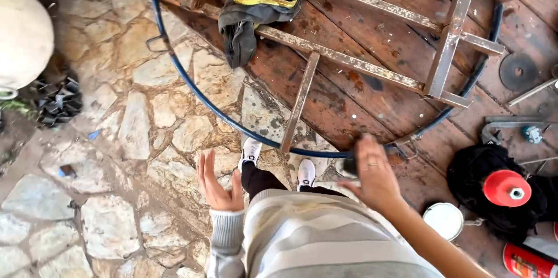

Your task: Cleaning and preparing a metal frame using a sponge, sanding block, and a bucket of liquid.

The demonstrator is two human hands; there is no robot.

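The left hand point(218, 188) is spread wide and empty over the stone floor point(133, 132), with free room to its left. The right hand point(375, 176) closes its grip on a small dark object point(350, 166), blurred and mostly hidden, just at the blue hoop's point(192, 89) near edge. The frame point(349, 60) runs out of view above.

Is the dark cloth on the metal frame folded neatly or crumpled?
Crumpled. The cloth lies bunched over a bar of the frame, one end hanging down, with irregular creases and a yellow band twisted across its top.
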